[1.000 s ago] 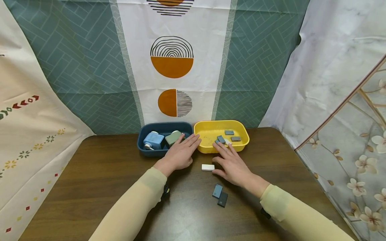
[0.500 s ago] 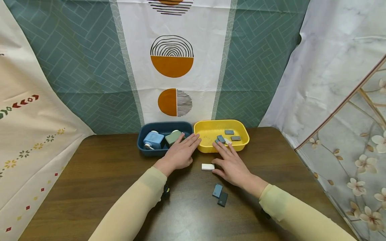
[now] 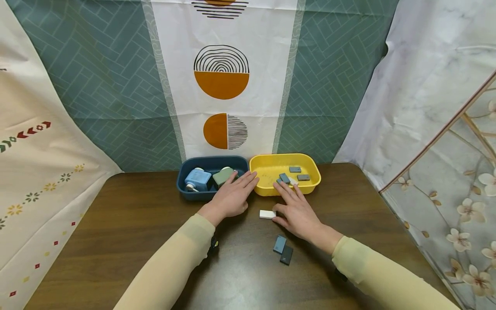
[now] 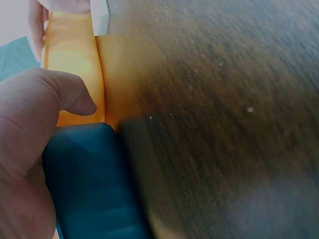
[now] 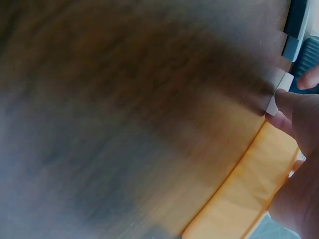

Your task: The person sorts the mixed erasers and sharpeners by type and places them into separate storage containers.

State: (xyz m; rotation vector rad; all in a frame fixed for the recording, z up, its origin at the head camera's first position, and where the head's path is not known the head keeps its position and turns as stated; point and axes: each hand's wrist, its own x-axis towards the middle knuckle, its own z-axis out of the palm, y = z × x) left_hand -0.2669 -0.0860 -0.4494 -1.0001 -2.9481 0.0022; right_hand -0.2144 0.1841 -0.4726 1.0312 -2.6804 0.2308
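A small white rectangular block (image 3: 267,214) lies on the table in front of the yellow bin (image 3: 260,191). My right hand (image 3: 300,215) pinches its right end between thumb and index finger, while the other fingers stretch over the bin's front rim. In the right wrist view the thumb lies against the white block (image 5: 279,94). My left hand (image 3: 229,200) spreads its straight fingers over the rims where the navy bin (image 3: 193,197) and the yellow bin meet. It holds nothing; the left wrist view shows its thumb above the front corner of the navy bin (image 4: 92,174).
Nearer on the table lie a blue-grey block (image 3: 280,244) and a black block (image 3: 286,255), touching. Several grey and white blocks sit in the yellow bin, among them a grey block (image 3: 295,169). A blue bottle (image 3: 198,178) and a green bottle (image 3: 224,176) lie in the navy bin.
My right thumb and index finger have drawn in onto the white block's end. The left hand and the bins have stayed put.
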